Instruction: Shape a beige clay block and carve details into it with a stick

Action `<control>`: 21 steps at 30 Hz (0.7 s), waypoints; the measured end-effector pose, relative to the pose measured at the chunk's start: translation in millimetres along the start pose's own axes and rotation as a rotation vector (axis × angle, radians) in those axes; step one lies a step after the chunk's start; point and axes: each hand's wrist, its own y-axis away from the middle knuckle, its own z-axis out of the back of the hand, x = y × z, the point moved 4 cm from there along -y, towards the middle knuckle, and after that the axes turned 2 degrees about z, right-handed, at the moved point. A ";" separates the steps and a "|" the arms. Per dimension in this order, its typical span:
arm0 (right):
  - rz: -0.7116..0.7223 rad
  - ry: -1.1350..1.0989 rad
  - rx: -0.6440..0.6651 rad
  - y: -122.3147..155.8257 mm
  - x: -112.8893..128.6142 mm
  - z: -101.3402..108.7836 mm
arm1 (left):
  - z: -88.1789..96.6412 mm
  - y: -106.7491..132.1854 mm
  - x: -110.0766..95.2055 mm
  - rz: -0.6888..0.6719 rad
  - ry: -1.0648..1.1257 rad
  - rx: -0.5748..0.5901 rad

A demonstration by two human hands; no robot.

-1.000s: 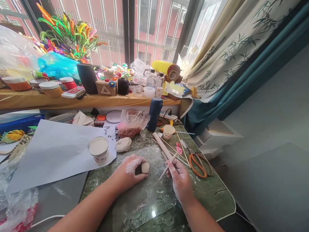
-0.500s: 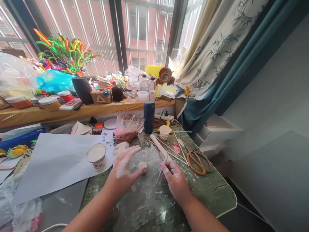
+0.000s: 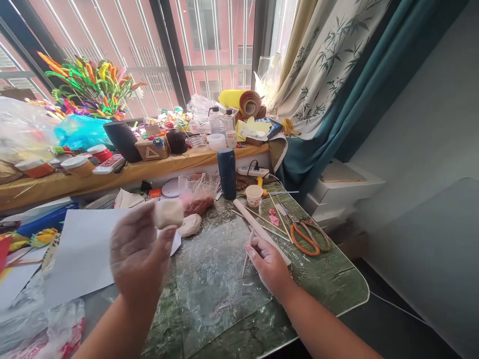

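Raised over the left side of the table, my left hand (image 3: 140, 249) pinches a small pale lump of clay (image 3: 169, 213) between thumb and fingers. My right hand (image 3: 267, 264) is closed on a thin pointed stick (image 3: 247, 259), its tip directed down at the table. A pale rolling pin (image 3: 258, 227) lies just behind and beside my right hand. Between the hands a clear plastic sheet (image 3: 213, 274) dusted with white powder covers the tabletop. A bigger lump of pale clay (image 3: 190, 225) rests at the sheet's far edge.
Orange-handled scissors (image 3: 305, 239), thin sticks and a paper cup (image 3: 254, 195) stand to the right. Behind are a dark blue bottle (image 3: 227, 174) and a plastic bag (image 3: 198, 194) with reddish contents. White paper (image 3: 86, 249) lies at left, below a crowded windowsill (image 3: 187, 162).
My left hand has lifted the small clay lump off the plastic sheet and carried it up and left, hiding the clay-topped cup on the paper. My right hand keeps the stick nearly in place.
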 end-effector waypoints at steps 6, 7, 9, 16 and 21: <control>0.009 0.049 0.017 3.5 -2.5 1.3 | 9.1 50.6 46.5 0.067 -0.413 0.613; 0.000 0.042 0.022 3.8 -2.8 1.1 | 13.1 56.9 54.0 0.106 -0.458 0.574; -0.013 0.027 0.028 3.9 -3.2 0.8 | 11.9 65.2 61.7 0.139 -0.498 0.570; -0.023 0.035 0.049 1.2 -7.0 0.9 | -35.1 60.2 65.8 0.149 -0.488 0.756; -0.044 0.048 0.069 1.1 -4.5 2.3 | 8.6 22.7 15.2 0.124 -0.220 0.262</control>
